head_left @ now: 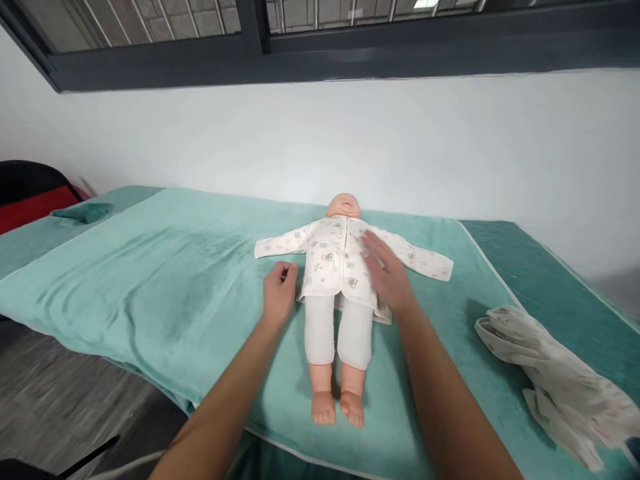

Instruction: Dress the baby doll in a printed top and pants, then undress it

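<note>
Head view: lying on its back on a teal cover [190, 300], a baby doll [333, 283], head toward the wall [250, 140], bare feet [324, 408] toward the wearer of the camera. On the doll, a white printed jacket [327, 253], both sleeves stretched out sideways, front edges close together at the chest and parted toward the hem. Below the hem, white cloth down to the lower shins [320, 333]. At the hem's right corner in view, a flap of similar printed cloth [384, 315] poking out from beneath.

Left hand [279, 288] just beside the jacket, below one sleeve, loosely clenched with thumb and forefinger curled together, nothing visible in its grip. Right hand [390, 277] over the opposite side of the jacket, released, fingers extended and slightly blurred; cannot tell whether touching the cloth or just above it.

Far to the right on the cover, well apart from the doll, a crumpled heap of pale printed cloth [560, 373]. Behind, a dark window frame [320, 57] with bars [315, 13] beyond the glass. At the far left, something black and red [40, 200]; lower down, a grey floor [75, 380] and a pale cable [130, 465].
</note>
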The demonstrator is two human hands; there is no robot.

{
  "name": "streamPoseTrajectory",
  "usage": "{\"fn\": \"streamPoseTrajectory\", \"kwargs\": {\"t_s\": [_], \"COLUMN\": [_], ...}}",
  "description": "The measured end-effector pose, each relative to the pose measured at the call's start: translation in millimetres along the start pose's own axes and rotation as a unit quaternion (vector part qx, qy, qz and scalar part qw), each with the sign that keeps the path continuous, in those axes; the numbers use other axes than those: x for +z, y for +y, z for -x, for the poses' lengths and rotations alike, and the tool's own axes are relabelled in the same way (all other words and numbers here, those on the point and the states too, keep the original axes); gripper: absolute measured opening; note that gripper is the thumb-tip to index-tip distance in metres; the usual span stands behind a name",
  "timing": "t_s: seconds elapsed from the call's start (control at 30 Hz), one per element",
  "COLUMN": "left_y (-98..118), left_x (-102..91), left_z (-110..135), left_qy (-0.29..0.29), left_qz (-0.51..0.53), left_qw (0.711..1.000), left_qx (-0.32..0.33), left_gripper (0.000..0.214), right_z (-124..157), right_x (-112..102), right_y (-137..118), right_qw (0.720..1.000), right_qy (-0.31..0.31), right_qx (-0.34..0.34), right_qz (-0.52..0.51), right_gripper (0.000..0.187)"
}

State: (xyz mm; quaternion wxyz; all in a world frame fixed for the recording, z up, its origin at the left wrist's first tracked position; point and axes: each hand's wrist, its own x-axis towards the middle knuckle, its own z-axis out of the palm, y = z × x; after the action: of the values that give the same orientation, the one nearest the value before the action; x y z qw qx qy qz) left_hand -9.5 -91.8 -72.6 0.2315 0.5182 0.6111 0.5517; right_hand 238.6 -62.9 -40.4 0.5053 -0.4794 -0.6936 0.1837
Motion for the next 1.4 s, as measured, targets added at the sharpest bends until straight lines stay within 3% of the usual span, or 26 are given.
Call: {"fn": "streamPoseTrajectory", "kwargs": {"t_s": [0.07,0.13,0.27,0.33,0.47,0.7,0.83,1.13,1.27,1.4], "left_y": [-13.7,-28.3,-44.9,-45.2,-41.5,-41.4,-42.5,-47.8,-46.9,-46.1], "left_x": [-13.3,-28.1,-44.2,-44.0,-40.8,-42.4,-42.1,-43.6,-44.2,-44.9], "left_z": [-25.1,-49.9,-76.0,-77.7,-76.3,-84.2,-92.8,-92.3,-89.4,-88.8], "left_qy": [0.049,0.096,0.029,-0.005,-0.014,-0.013,-0.004,0.062,0.088,0.073], "left_qz": [-0.093,-0.199,-0.334,-0.370,-0.386,-0.416,-0.428,-0.382,-0.347,-0.324], "left_qw": [0.992,0.973,0.942,0.929,0.922,0.909,0.904,0.921,0.933,0.943], "left_qx": [0.065,0.063,0.002,0.004,0.003,-0.001,-0.024,-0.050,-0.035,-0.004], "left_gripper": [0.018,0.033,0.053,0.054,0.052,0.050,0.052,0.051,0.052,0.054], "right_z": [-5.1,-6.7,0.7,2.6,-8.1,-34.2,-35.4,-21.2,-18.0,-17.3], "right_x": [-25.6,-60.1,-120.6,-131.6,-123.9,-118.2,-121.0,-125.9,-127.0,-122.6], "right_y": [25.2,53.6,95.1,102.9,106.9,128.1,136.1,126.6,123.3,117.4], "right_qw": [0.990,0.959,0.878,0.867,0.888,0.922,0.918,0.886,0.888,0.902], "right_qy": [0.103,0.148,0.139,0.102,0.070,0.170,0.196,0.173,0.168,0.152], "right_qx": [0.069,0.142,0.291,0.331,0.308,0.231,0.236,0.290,0.264,0.192], "right_qz": [0.071,0.193,0.353,0.358,0.334,0.259,0.253,0.316,0.337,0.355], "right_gripper": [0.048,0.055,0.065,0.061,0.042,0.036,0.035,0.033,0.035,0.040]}}
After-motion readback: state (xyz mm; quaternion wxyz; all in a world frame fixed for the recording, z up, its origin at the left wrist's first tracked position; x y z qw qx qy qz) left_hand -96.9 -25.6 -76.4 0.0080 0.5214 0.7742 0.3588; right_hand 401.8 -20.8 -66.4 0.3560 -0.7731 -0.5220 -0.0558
